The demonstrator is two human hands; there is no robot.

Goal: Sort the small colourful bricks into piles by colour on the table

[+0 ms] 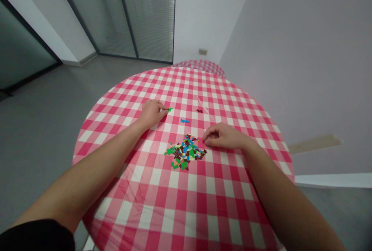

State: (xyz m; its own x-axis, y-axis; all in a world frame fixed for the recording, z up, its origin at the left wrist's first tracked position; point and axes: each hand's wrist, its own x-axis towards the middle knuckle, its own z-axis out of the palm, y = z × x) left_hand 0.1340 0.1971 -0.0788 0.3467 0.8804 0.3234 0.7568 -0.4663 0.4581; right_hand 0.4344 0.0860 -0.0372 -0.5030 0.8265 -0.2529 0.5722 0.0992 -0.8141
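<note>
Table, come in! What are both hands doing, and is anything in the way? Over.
Left hand at the green pieces. Right hand curled beside the mixed pile. Blue pieces and brown pieces lie beyond it. Nothing visibly blocking either hand.

Mixed heap of small blocky pieces (pixel 185 150): mostly green, dark brown and blue, with flecks of white, red and yellow. Just beyond the heap, a little cluster of bright blue pieces (pixel 185 121). Farther beyond the heap: rightward, a dark brown cluster (pixel 199 110); leftward, a bright green cluster (pixel 170 109). Beneath the heap, shiny checked cloth (pixel 211 204): white, pale pink, deep pinkish-red squares. Nearer and left of the heap, plain black sleeve (pixel 37 236).
</note>
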